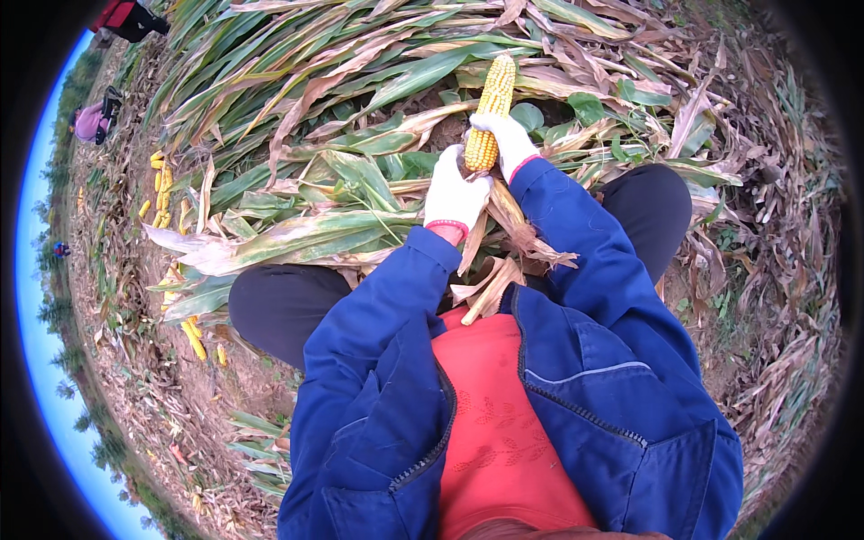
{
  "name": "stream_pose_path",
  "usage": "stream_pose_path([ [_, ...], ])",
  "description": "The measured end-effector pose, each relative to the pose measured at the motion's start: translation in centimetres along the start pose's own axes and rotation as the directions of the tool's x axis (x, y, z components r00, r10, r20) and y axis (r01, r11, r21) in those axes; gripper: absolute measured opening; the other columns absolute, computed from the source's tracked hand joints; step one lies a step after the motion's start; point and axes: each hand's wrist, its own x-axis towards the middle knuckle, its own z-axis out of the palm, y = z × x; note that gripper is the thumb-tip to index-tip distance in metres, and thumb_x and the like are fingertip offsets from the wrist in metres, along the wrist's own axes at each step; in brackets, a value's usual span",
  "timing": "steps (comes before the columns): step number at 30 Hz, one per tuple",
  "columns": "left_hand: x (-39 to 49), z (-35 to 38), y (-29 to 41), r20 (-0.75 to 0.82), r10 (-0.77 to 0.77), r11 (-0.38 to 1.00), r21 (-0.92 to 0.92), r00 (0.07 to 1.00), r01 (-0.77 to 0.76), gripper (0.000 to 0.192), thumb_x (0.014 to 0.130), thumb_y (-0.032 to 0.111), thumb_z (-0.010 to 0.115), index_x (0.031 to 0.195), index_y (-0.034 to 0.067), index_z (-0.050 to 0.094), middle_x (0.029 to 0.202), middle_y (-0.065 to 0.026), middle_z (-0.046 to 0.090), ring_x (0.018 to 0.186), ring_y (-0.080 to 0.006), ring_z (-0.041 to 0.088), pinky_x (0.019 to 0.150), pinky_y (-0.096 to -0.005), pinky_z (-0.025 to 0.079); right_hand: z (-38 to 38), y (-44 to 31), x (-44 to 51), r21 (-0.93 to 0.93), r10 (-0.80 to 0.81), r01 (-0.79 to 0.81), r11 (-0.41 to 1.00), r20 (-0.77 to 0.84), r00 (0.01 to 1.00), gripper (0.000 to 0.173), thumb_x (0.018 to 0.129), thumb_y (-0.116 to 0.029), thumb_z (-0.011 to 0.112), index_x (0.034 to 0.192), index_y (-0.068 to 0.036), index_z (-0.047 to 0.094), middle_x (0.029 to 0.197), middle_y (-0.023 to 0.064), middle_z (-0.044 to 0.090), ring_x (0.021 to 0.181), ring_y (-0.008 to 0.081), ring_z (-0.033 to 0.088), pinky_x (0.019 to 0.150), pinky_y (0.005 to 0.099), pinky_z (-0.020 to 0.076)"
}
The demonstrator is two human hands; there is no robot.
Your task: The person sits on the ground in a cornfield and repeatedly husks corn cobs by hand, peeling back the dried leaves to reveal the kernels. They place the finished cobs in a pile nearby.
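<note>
A bare yellow ear of corn (496, 91) points away from me, its husk peeled back from the kernels. My right hand (507, 138), in a white knit glove, wraps around the middle of the ear. At its lower end, my left hand (455, 191), gloved the same way, grips the base, where the fingers partly hide the shank. Dry brown husk leaves (513, 219) hang below the base between my forearms. More loose husk (496, 290) lies against my lap.
Cut corn stalks and leaves (364, 74) cover the ground ahead and reach over my bent knees. Husked ears (163, 189) lie in a heap at left, with others (194, 337) nearer me. Several people are farther off at left, one in pink (91, 121).
</note>
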Motion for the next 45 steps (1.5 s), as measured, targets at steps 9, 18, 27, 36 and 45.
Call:
stream_pose_path([
  [9,2.2,1.2,-1.8,-0.046,-0.236,0.971,0.032,0.971,0.238,0.051,0.084,0.033,0.079,0.118,0.0,0.058,0.108,-0.0241,0.072,0.106,-0.0393,0.07,0.092,-0.0423,0.054,3.1,-0.2,-0.2,-0.28,-0.249,0.24,0.93,0.003,0.968,0.049,0.082,-0.007,0.082,0.124,0.0,0.06,0.109,0.0075,0.068,0.096,0.0179,0.068,0.085,0.0331,0.0552],
  [18,0.0,0.7,-2.1,-0.083,-0.138,0.98,0.13,0.987,0.148,0.033,0.095,0.031,0.061,0.117,0.007,0.056,0.093,-0.0257,0.072,0.091,-0.047,0.07,0.078,-0.0547,0.055,2.0,-0.1,0.7,-0.191,-0.035,0.011,0.982,-0.127,0.991,0.036,0.092,-0.023,0.077,0.119,-0.004,0.063,0.093,0.0056,0.067,0.078,0.0198,0.067,0.069,0.0324,0.056],
  [27,0.5,1.4,-3.9,0.008,0.207,0.928,0.314,0.978,-0.198,0.019,0.093,0.022,0.058,0.103,0.011,0.07,0.09,-0.0155,0.071,0.087,-0.0369,0.07,0.077,-0.048,0.055,-3.3,-2.6,3.4,-0.269,0.215,-0.284,0.92,-0.259,0.942,0.047,0.087,-0.037,0.083,0.117,-0.005,0.065,0.089,0.0072,0.066,0.065,0.0225,0.064,0.058,0.0339,0.0546],
  [36,1.1,0.1,-3.6,0.171,0.015,0.82,0.561,0.985,-0.11,0.03,0.096,0.033,0.055,0.112,0.013,0.071,0.093,-0.0125,0.076,0.087,-0.0395,0.073,0.079,-0.0489,0.056,30.1,-4.5,-1.3,-0.526,-0.014,0.444,0.725,0.634,0.773,0.055,0.095,-0.032,0.075,0.135,0.003,0.059,0.121,0.0132,0.071,0.101,0.0186,0.071,0.088,0.0334,0.0571],
  [45,1.7,0.5,-7.8,0.356,0.076,0.755,0.589,0.932,-0.286,0.035,0.095,0.038,0.058,0.116,0.013,0.072,0.105,-0.0157,0.075,0.095,-0.0379,0.072,0.082,-0.0481,0.057,23.5,-0.3,-0.6,-0.742,0.257,0.646,0.181,0.669,0.697,0.053,0.092,-0.045,0.063,0.126,-0.005,0.07,0.121,0.0178,0.072,0.115,0.0346,0.067,0.1,0.04,0.0516],
])
